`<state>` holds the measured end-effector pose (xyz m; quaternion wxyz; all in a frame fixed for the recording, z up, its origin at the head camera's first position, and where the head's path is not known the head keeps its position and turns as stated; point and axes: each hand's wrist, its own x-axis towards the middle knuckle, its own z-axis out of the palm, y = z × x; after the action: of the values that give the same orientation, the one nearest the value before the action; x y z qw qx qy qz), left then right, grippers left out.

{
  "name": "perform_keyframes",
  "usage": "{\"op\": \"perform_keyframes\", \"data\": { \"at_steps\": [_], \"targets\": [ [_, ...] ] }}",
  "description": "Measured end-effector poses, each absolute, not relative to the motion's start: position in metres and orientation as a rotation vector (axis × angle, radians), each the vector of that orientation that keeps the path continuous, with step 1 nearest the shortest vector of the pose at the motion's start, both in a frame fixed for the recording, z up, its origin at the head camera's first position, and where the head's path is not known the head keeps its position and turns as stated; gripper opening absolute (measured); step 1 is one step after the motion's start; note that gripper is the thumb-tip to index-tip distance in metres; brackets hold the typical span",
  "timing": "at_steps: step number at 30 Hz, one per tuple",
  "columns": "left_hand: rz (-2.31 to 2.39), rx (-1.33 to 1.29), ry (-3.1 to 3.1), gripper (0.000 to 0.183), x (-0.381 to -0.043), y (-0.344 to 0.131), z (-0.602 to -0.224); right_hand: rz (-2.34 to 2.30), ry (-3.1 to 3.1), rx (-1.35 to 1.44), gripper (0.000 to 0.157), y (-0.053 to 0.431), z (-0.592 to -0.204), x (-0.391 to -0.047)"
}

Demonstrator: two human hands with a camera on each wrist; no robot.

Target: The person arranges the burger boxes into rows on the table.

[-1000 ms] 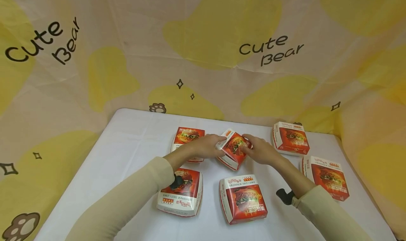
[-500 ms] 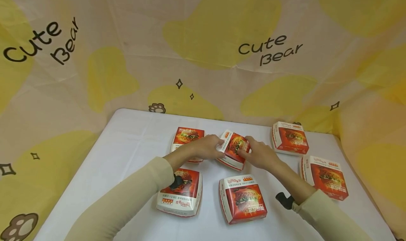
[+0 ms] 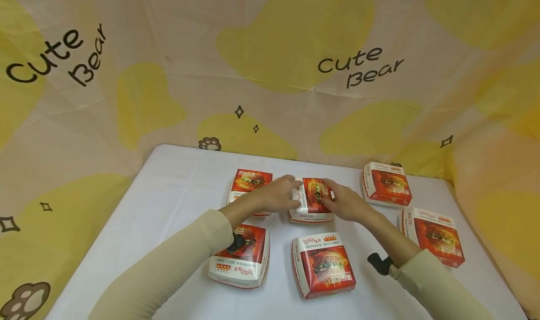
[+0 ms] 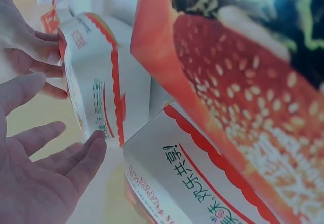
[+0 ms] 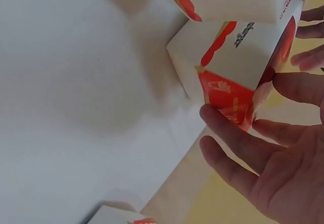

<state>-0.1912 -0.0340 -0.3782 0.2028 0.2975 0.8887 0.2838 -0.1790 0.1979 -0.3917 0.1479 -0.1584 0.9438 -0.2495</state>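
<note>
A red and white burger box point(image 3: 316, 196) sits at the back middle of the table, between both hands. My right hand point(image 3: 348, 203) pinches its right side, thumb on the lid and fingers along the red side wall point(image 5: 228, 97). My left hand point(image 3: 276, 196) is at its left side with fingers loosely spread; in the left wrist view one left fingertip overlaps the white wall point(image 4: 93, 77) of the box. Partly hidden behind the left forearm is another burger box point(image 3: 252, 180). Nearer stand a left front box point(image 3: 240, 266) and a right front box point(image 3: 325, 264).
Two more burger boxes, a rear one point(image 3: 387, 184) and a nearer one point(image 3: 438, 235), stand on the right of the white table point(image 3: 185, 184). A yellow patterned cloth point(image 3: 270, 76) hangs behind and around the table. Black wrist pieces point(image 3: 379, 264) show at the sleeves.
The burger box between the hands has turned counterclockwise, from a slant to nearly square with the table. The left fingers have spread at its left side. The other boxes stay in place.
</note>
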Motion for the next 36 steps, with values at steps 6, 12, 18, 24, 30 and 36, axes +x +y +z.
{"op": "perform_keyframes", "data": {
  "at_steps": [6,12,18,24,30,36],
  "targets": [
    [0.798,0.776,2.445,0.063,-0.189,-0.035,-0.376,-0.704,2.708,-0.519,0.057,0.199,-0.391,-0.179],
    [0.783,0.783,2.437,0.062,-0.188,-0.035,-0.375,-0.680,2.760,-0.498,0.054,0.200,-0.391,-0.177],
    [0.799,0.813,2.415,0.061,-0.188,-0.034,-0.375,-0.606,2.826,-0.353,0.059,0.198,-0.388,-0.173],
    [0.777,0.811,2.417,0.060,-0.187,-0.032,-0.373,-0.555,2.833,-0.361,0.055,0.198,-0.387,-0.173],
    [0.721,0.790,2.396,0.061,-0.184,-0.031,-0.369,-0.637,2.830,-0.442,0.047,0.201,-0.393,-0.175],
    [0.638,0.828,2.381,0.059,-0.182,-0.031,-0.367,-0.681,2.845,-0.480,0.045,0.203,-0.397,-0.176]
  ]
}}
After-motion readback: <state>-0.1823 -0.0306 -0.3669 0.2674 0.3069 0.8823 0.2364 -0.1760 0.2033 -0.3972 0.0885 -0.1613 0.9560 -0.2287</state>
